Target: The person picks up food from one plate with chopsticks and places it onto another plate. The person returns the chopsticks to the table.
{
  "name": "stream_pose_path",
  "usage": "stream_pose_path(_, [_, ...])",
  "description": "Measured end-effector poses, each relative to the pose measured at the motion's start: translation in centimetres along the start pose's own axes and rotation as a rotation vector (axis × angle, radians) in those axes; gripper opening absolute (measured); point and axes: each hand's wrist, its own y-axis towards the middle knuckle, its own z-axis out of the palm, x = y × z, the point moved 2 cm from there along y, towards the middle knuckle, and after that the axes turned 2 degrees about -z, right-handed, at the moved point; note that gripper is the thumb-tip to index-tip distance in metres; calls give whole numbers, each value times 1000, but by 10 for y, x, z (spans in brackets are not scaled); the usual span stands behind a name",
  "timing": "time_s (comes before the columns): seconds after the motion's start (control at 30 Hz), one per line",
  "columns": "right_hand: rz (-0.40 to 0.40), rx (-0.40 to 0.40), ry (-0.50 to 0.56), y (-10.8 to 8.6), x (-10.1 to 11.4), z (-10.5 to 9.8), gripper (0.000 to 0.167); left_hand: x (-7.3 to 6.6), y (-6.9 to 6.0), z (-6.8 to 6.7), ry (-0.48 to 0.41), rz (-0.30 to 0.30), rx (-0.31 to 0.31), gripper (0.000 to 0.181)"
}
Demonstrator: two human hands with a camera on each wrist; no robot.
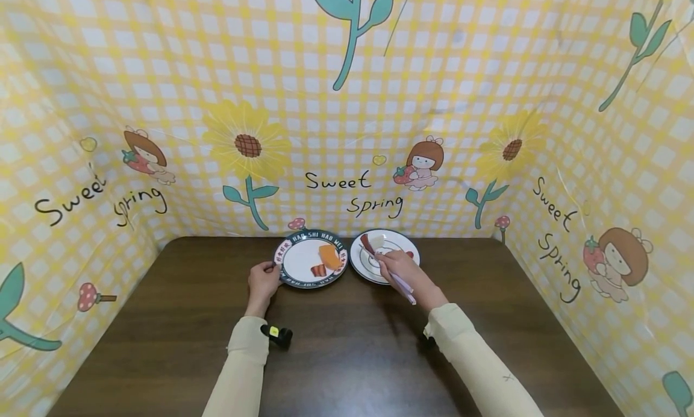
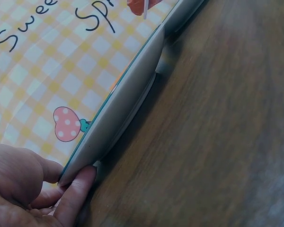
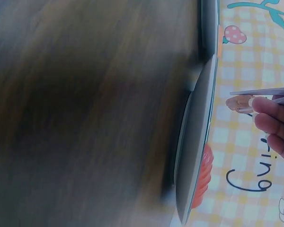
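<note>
My left hand [image 1: 264,284] pinches the left edge of a green-rimmed plate [image 1: 293,276], thumb and fingers on either side of the rim in the left wrist view. On that plate lie an orange slab of food [image 1: 329,257] and a reddish-brown striped piece [image 1: 318,270]. My right hand [image 1: 403,269] grips pale purple chopsticks [image 1: 402,287] over a white plate [image 1: 364,275]. A reddish-brown food piece [image 1: 367,243] is at the chopstick tips, above the plate in the right wrist view. A red ribbed piece [image 3: 203,177] sits on the white plate, partly behind my hand in the head view.
Both plates stand side by side near the back edge of a dark wooden table [image 1: 336,357]. A yellow checked cloth [image 1: 336,134] with printed flowers and figures walls the back and sides. A black strap mount [image 1: 278,335] juts from my left wrist.
</note>
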Motion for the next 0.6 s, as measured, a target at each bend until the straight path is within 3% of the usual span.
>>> stream_pose_path(0.3, [-15,-4,43,13,17,-5,25,1,-1,-1,4,17,-6,43])
stream_pose_path(0.6, [-21,58,83,30,37,-2,25,-1,-2,-2,0,20,-9,42])
